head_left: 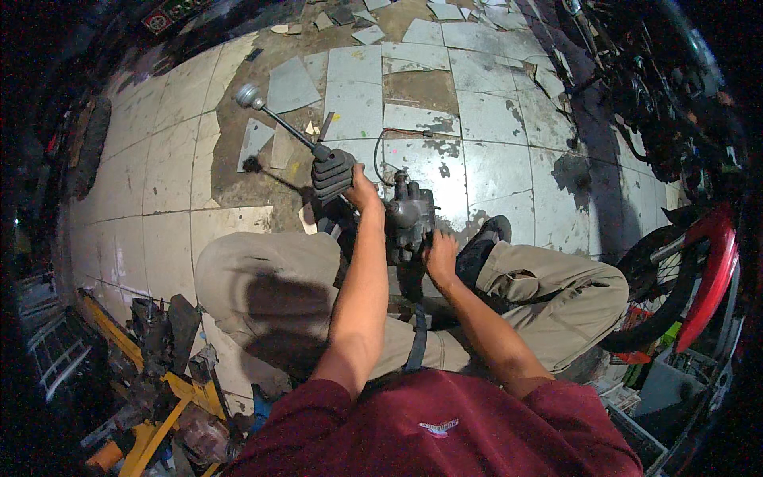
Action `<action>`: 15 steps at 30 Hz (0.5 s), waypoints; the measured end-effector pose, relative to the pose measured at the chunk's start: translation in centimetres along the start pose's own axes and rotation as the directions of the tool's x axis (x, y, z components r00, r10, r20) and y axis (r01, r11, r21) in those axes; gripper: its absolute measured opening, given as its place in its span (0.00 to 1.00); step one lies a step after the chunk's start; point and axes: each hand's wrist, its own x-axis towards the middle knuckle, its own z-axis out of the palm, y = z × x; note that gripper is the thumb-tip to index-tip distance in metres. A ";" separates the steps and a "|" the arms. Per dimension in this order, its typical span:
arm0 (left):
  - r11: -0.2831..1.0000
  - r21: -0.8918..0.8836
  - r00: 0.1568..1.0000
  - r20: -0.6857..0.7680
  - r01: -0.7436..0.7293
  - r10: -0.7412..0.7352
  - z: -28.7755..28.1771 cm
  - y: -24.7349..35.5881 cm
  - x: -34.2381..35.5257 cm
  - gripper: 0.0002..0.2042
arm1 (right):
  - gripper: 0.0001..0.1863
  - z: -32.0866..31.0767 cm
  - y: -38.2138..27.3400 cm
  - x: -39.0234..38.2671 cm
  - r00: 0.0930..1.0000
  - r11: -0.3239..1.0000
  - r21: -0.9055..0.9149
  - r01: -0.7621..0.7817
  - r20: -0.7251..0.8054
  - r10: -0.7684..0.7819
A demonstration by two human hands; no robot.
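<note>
A gear lever with a round pale knob (249,96) leans up and to the left. Its ribbed grey rubber boot (330,173) is in my left hand (363,191), thumb up along the near right side; the other fingers are mostly hidden. Right of the boot, between my legs, stands a dark, greasy metal housing (409,216) with short stubs on top. My right hand (440,258) is closed at the housing's lower right side, its fingertips hidden against it. A thin black cable (379,155) curves up behind the housing.
Cracked pale floor tiles (485,171) and loose broken tile pieces (292,84) lie ahead. Yellow metal parts (183,389) are piled at lower left. A motorcycle wheel with a red fender (711,270) stands at right, near a grey bin (675,385).
</note>
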 end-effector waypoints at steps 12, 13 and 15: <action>0.992 0.095 0.996 -0.019 -0.089 0.091 -0.6 -1.5 1.6 0.17 | 0.26 0.5 0.1 1.6 0.996 0.994 0.083 0.074 -0.057 -0.069; 0.993 0.101 0.998 -0.013 -0.059 0.061 -0.5 -0.6 -0.1 0.15 | 0.25 0.5 0.4 1.4 0.995 0.995 0.070 0.068 -0.074 -0.063; 1.000 0.025 1.000 -0.018 -0.008 0.008 0.5 1.6 -2.9 0.12 | 0.24 0.6 0.1 1.7 0.991 0.995 0.055 0.081 -0.112 -0.075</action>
